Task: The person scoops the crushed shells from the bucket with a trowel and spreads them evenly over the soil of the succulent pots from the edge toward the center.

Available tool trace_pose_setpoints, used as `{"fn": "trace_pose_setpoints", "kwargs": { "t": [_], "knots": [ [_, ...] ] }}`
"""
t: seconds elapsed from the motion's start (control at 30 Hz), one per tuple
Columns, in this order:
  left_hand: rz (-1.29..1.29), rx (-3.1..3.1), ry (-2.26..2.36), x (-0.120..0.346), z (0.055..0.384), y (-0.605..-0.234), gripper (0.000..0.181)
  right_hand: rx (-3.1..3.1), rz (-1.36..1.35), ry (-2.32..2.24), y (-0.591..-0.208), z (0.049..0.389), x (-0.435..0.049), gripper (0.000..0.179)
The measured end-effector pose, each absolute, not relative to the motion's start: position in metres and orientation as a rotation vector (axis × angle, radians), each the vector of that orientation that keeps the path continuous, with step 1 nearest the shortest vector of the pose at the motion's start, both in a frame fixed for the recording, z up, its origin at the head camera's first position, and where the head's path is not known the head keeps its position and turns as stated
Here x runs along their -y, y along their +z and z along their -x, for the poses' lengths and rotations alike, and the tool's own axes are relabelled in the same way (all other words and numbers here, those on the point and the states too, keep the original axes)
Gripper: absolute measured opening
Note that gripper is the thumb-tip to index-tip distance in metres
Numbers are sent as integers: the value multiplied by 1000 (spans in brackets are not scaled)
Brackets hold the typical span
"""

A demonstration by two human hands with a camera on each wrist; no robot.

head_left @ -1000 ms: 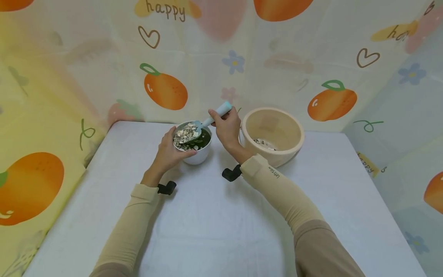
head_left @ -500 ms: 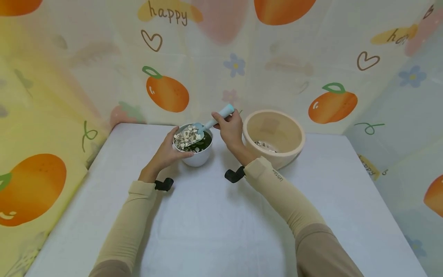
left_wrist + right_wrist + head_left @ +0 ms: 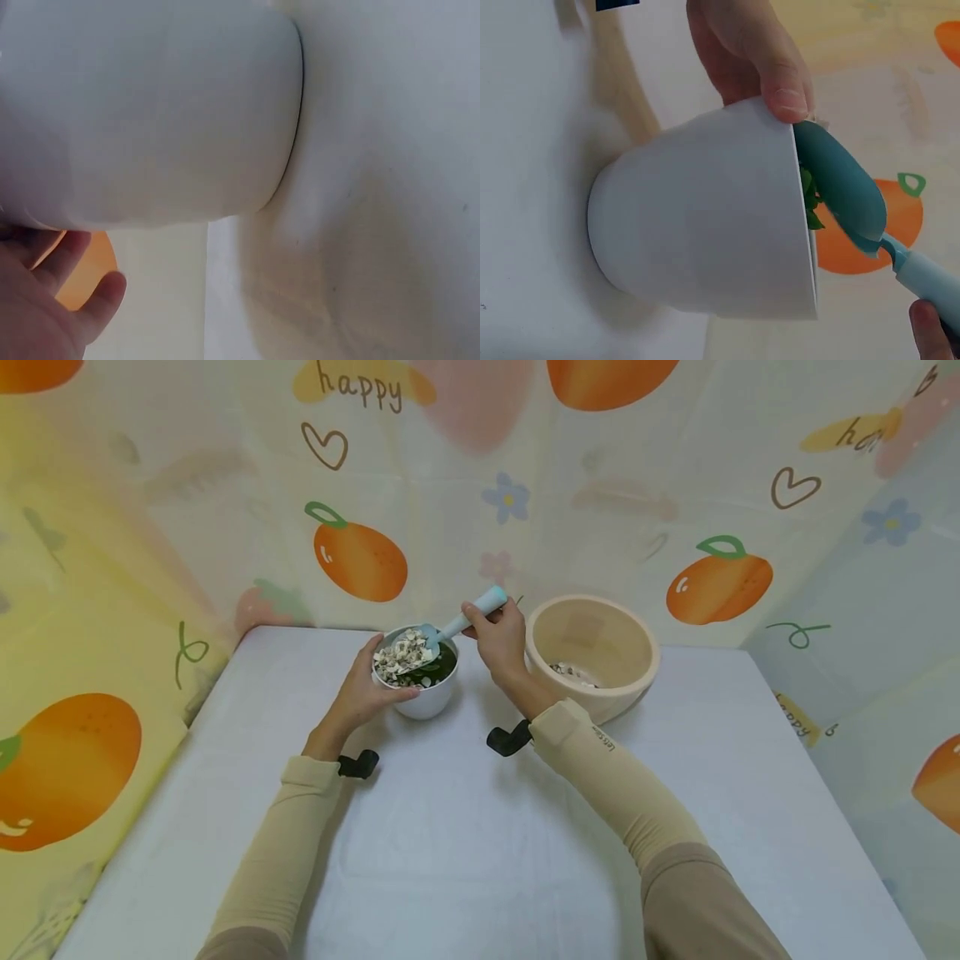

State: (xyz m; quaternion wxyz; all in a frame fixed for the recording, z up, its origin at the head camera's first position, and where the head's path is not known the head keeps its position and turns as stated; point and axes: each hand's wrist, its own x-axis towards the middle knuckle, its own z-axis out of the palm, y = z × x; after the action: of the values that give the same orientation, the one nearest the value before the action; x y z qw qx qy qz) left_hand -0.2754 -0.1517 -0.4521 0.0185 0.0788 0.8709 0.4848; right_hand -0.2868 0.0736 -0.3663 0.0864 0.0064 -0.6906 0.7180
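A small white flower pot point(image 3: 423, 703) stands upright on the table, with dark soil, pale stone chips and green leaves point(image 3: 811, 196) at its mouth. My left hand point(image 3: 358, 695) grips it from the left; in the right wrist view the thumb point(image 3: 789, 101) presses near the rim. Between the fingers and thumb of my right hand point(image 3: 501, 645) is the handle of a light blue trowel point(image 3: 471, 613). Its blade point(image 3: 847, 180) tilts down over the pot's mouth. Pale chips point(image 3: 405, 653) lie on and around the blade; where the heap on it ends I cannot tell.
Just right of my right hand stands a larger beige pot point(image 3: 639, 687), some pale chips point(image 3: 573, 673) on its bottom. A white cloth covers the table point(image 3: 450, 860). Behind it hangs a patterned curtain point(image 3: 570, 552); black wrist cameras point(image 3: 508, 739) jut inward from both wrists.
My right hand and the trowel have shifted slightly to the right, the blade staying over the white pot. The left hand keeps its hold on the pot.
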Motion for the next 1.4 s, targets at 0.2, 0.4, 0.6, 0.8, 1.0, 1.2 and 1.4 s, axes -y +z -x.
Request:
{"fn": "trace_pose_setpoints", "kwargs": {
  "t": [0.2, 0.4, 0.6, 0.8, 1.0, 1.2, 1.4],
  "knots": [
    [-232, -2781, 1503, 148, 271, -454, 116, 2012, -44, 2083, -367, 285, -71, 31],
    [-209, -2810, 1524, 144, 268, -455, 116, 2015, -115, 1881, -365, 281, -68, 31],
    [-221, -2802, 1515, 146, 265, -454, 117, 2061, -148, 1797, -368, 278, -66, 34],
    [-289, -2753, 1484, 155, 273, -452, 116, 2048, -147, 1793, -370, 280, -65, 33],
    [-271, -2663, 1505, 158, 277, -450, 117, 2043, -157, 1791, -369, 279, -63, 34],
    [-253, -2680, 1524, 155, 278, -450, 117, 2022, -163, 1780, -367, 278, -63, 34],
    [-219, -2676, 1544, 153, 276, -452, 116, 2002, -177, 1779, -365, 277, -64, 35]
  ]
}}
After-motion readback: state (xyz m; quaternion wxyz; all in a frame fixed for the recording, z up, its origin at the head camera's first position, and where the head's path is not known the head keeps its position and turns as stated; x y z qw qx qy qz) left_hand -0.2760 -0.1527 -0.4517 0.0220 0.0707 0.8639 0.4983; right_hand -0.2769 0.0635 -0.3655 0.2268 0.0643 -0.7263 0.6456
